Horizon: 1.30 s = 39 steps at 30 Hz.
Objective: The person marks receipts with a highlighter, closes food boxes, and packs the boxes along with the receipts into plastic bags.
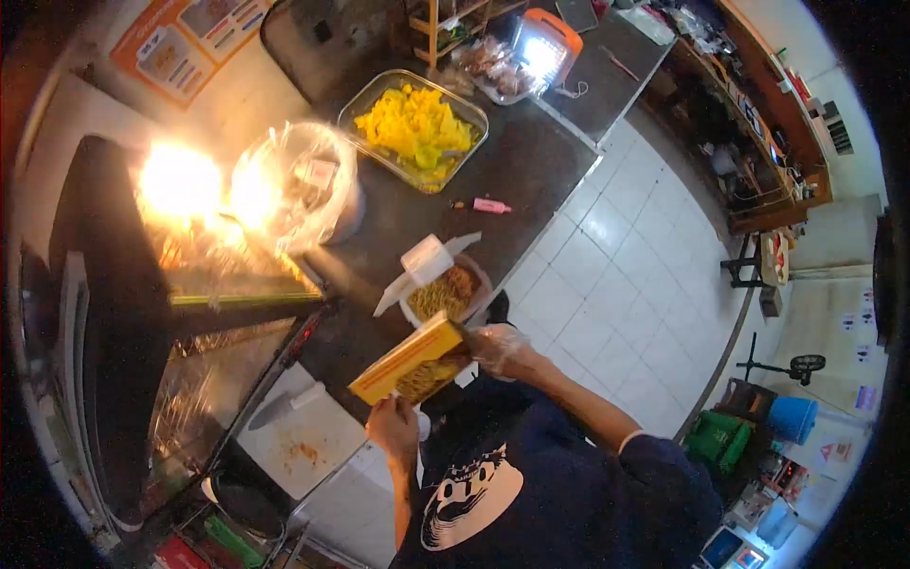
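Observation:
A yellow printed cardboard food box (408,360) is held tilted in front of my chest. My bare left hand (393,429) grips its lower left corner, with the fingers closed on it. At the other end, my right hand (502,351), in a clear plastic glove, closes on the box's edge; its fingertips are partly hidden. Just beyond the box, on the dark counter, is an open container of noodles (438,296) with reddish food at one side. A small white tub (427,258) sits against that container.
A glass tray of yellow food (417,128) stands farther back, near a pink bottle (491,206). To the left are a plastic-lined bucket (327,199), a bright glass case (237,275) and a stained cutting board (303,441) with a knife (284,406). A lit orange lamp (548,52) is at the back.

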Each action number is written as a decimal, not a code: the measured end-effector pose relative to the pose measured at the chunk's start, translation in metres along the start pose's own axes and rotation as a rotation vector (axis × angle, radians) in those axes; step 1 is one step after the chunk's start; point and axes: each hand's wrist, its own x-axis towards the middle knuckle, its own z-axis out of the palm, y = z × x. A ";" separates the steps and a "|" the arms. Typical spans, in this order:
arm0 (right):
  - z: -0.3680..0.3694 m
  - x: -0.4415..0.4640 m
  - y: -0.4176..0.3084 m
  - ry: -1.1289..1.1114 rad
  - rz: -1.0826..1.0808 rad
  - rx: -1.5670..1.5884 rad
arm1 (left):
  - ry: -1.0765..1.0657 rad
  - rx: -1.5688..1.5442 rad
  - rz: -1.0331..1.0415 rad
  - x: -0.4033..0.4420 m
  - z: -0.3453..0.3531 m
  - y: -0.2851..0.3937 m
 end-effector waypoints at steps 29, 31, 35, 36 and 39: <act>-0.424 0.097 0.339 0.224 -0.082 -0.230 | 0.312 -1.265 -0.526 0.174 0.186 0.386; -0.426 0.095 0.303 0.082 -0.181 -0.209 | 0.357 -1.185 -0.483 0.181 0.160 0.403; -0.423 0.099 0.233 -0.200 0.128 0.428 | 0.393 -1.203 -0.217 0.200 0.122 0.427; -0.423 0.101 0.224 -0.228 0.105 0.420 | 0.429 -1.188 -0.226 0.203 0.117 0.430; -0.432 0.101 0.198 -0.201 -0.021 0.425 | 0.389 -1.201 -0.098 0.210 0.105 0.438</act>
